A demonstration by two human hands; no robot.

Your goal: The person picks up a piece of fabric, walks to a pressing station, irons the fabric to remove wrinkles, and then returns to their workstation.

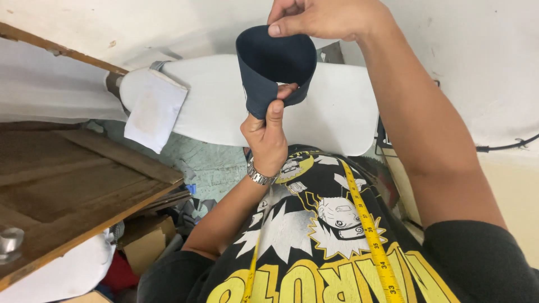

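1. Nearest the camera: black printed shirt [314, 247] with yellow and white cartoon artwork, filling the lower middle of the view.
2. Draped over that shirt: yellow measuring tape [368, 224], 2 strands showing, the longer one running down the right side of the chest, the shorter one low on the left.
3. Rising from the lower left: left hand [268, 134], a silver metal watch [259, 175] on its wrist, thumb and fingers closed in a pinch on the lower edge of a dark navy fabric band [275, 64].
4. Coming down from the top right: right hand [323, 18], forearm crossing the right side of the view, fingertips closed on the upper rim of the same band.
5. Held between the 2 hands: the fabric band, opened into a loop like a cuff, its hollow facing the camera, hanging in the air above the padded board, not resting on anything.
6. Just behind the band: white padded pressing board [224, 106], long and rounded at both ends, lying crosswise.
7. At the left end of that board: pale square cloth piece [152, 109], hanging over the edge.
8. Left side: worn wooden tabletop [67, 185], with a small shiny metal object [10, 242] at its near edge.
9. Beneath the tabletop: cardboard [147, 241] and mixed scraps, partly hidden.
10. Farthest back: off-white wall [483, 62], with a dark cable [505, 146] on the right.
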